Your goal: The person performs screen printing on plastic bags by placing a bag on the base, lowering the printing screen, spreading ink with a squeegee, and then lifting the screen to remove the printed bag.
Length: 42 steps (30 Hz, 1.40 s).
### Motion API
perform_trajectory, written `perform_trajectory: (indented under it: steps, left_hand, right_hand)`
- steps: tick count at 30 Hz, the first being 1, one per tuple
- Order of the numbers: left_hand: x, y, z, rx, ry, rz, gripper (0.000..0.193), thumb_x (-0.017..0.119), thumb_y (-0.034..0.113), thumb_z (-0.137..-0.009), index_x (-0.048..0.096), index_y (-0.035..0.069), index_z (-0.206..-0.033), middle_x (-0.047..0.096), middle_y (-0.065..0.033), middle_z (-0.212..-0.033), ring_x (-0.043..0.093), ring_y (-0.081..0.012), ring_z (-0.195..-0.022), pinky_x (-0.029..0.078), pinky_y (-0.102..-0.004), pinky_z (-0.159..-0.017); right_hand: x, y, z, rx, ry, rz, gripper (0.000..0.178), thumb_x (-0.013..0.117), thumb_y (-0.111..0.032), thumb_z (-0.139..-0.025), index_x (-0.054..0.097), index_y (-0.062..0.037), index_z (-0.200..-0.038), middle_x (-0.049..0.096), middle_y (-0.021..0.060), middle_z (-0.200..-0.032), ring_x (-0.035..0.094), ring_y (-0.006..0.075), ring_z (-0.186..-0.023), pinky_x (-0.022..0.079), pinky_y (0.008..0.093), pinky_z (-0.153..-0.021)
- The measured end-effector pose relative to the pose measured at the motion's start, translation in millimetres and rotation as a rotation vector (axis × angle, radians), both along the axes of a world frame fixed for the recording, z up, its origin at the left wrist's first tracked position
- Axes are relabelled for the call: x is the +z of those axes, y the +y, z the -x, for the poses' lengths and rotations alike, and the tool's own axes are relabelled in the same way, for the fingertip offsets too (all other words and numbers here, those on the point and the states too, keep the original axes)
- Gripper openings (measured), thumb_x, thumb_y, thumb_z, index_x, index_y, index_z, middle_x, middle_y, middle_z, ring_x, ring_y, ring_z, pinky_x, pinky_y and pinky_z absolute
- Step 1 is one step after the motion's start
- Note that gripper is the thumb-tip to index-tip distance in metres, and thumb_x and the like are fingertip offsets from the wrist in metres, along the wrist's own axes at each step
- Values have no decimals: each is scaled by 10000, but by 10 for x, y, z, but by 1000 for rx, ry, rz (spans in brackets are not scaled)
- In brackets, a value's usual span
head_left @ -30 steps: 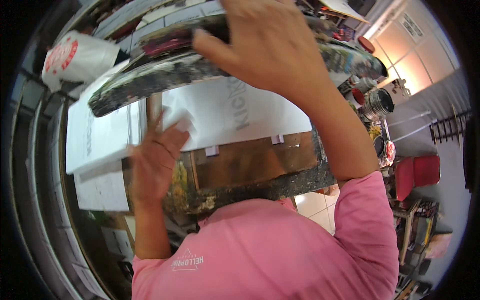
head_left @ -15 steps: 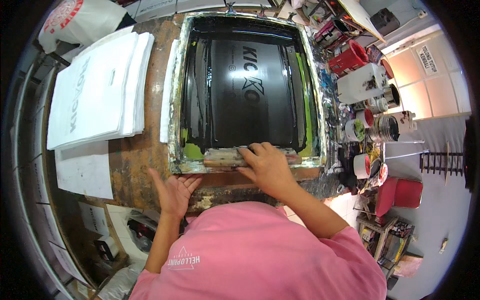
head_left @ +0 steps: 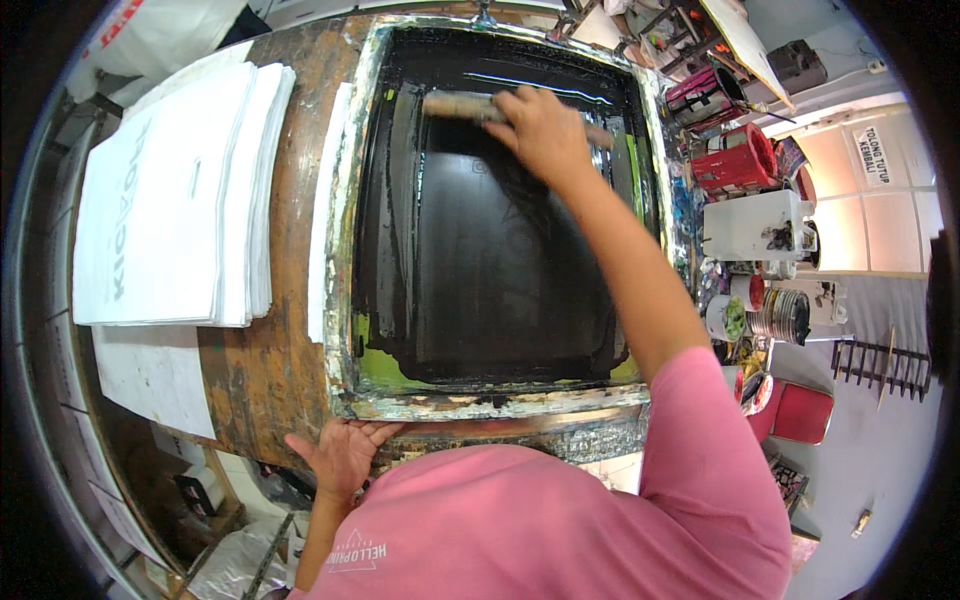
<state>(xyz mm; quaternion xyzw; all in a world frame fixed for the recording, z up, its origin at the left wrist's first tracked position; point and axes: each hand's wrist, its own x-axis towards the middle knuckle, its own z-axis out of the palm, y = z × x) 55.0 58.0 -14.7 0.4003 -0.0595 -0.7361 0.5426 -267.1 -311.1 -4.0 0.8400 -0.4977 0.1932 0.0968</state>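
Observation:
A screen-printing frame lies on the worktable, its mesh coated with black ink and showing green strips along the borders. Near the far end of the mesh, my right hand is wrapped round the wooden handle of a squeegee, which lies crosswise on the inked surface. The squeegee's blade is hidden. My left hand is open, palm up and thumb out, with its fingertips at the near left corner of the frame. It holds nothing.
On the left of the stained wooden worktable sits a stack of white printed sheets. Ink pots, a red bucket and a white jug crowd the right side. Clamps stand at the frame's far edge. Another person is at the far left.
My right hand has pushed the squeegee from the near end of the mesh to the far end. The left hand stays open by the near left corner. The whole view has shifted slightly.

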Motion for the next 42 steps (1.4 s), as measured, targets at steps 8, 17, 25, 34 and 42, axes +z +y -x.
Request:
perform_trajectory:
  steps: [8,17,25,34,42]
  left_hand:
    - [-372,165,-204,-40,190,221,974,295,911,-849,724,103,-1183,585,-178,-1444,550,-376,-1335,353,-643,-1148]
    - [-425,81,-212,-163,311,397,1004,231,894,-876,692,95,-1273,560,-245,-1447,490,-412,-1383,285,-639,-1189]
    - [-357,11,-182,-243,308,438,1016,287,908,-860,643,94,-1353,590,-208,-1432,552,-380,-1333,304,-634,-1174]
    - [1239,-560,271,-160,448,847,1143,289,954,-810,295,144,-1616,307,-193,-1647,429,-432,-1432,263,-669,-1181]
    - [100,-766,472,-421,-2309,599,957,408,767,-936,286,111,-1621,177,-230,-1685,65,-477,-1555,-96,-732,-1149]
  right_hand:
    - [404,-737,155,81,12,-182,421,602,-505,-963,708,-126,-1113,728,152,-965,694,371,-951,545,500,-809]
    - [278,694,-68,-27,50,-119,336,675,-452,-922,617,-129,-995,658,101,-917,673,339,-907,550,496,-705]
    - [995,2896,-240,-35,30,-389,388,730,-376,-873,549,-60,-1007,624,118,-885,650,309,-873,572,441,-689]
    - [2327,2476,-323,-80,-21,357,310,669,-403,-861,610,-100,-834,636,126,-799,637,281,-819,406,523,-904]
    - [3078,2199,-379,-88,-82,256,435,592,-400,-919,652,6,-776,649,171,-690,641,351,-701,444,472,-885]
